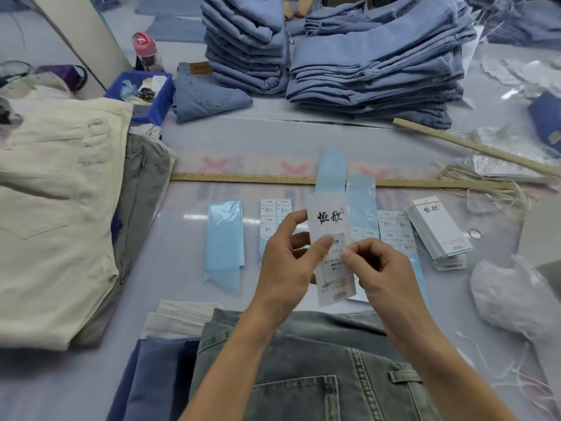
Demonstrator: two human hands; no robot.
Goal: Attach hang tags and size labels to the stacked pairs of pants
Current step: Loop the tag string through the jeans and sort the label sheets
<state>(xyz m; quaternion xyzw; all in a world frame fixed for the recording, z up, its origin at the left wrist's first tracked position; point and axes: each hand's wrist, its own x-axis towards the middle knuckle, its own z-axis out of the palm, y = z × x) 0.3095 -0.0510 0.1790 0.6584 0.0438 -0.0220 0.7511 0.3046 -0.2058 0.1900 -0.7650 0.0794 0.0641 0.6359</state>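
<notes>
My left hand holds a white hang tag upright, with black brush characters at its top. My right hand pinches a small size label against the tag's lower half. Below my wrists lies a grey-green pair of jeans on top of a stack with blue and white pants. Sheets of size labels on blue backing lie on the table behind my hands. A pile of white hang tags sits at the right.
Cream pants are stacked at the left. Tall stacks of light blue jeans stand at the back. Two wooden rulers cross the table. A blue bin, a pink bottle, loose string and crumpled plastic lie around.
</notes>
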